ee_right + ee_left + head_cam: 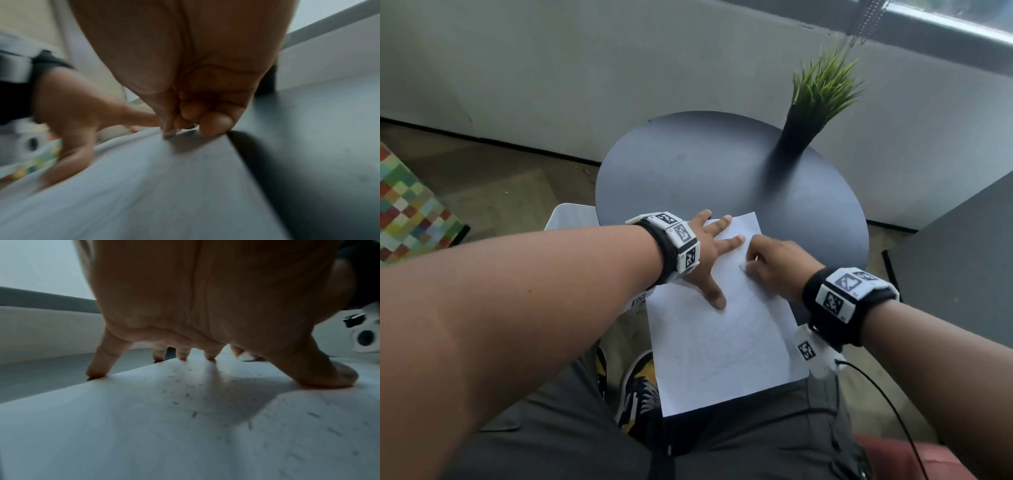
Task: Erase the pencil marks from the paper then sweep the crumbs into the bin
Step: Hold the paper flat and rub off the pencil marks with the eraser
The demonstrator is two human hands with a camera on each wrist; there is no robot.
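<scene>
A white sheet of paper (722, 329) lies on the round dark table (688, 164), its near end hanging over the table's edge above my lap. My left hand (709, 250) presses flat on the sheet's upper left part with fingers spread. Dark eraser crumbs (193, 413) are scattered over the paper under that hand. My right hand (767, 260) is curled near the sheet's upper right edge and pinches a small white eraser (169, 133) against the paper; the eraser (245, 356) also shows past my left thumb. Faint pencil lines remain on the lower sheet.
A black vase with green grass (801, 137) stands at the table's far right. A white bin (571, 216) sits on the floor left of the table, behind my left wrist. A grey wall runs behind, and a dark cabinet (962, 274) stands at the right.
</scene>
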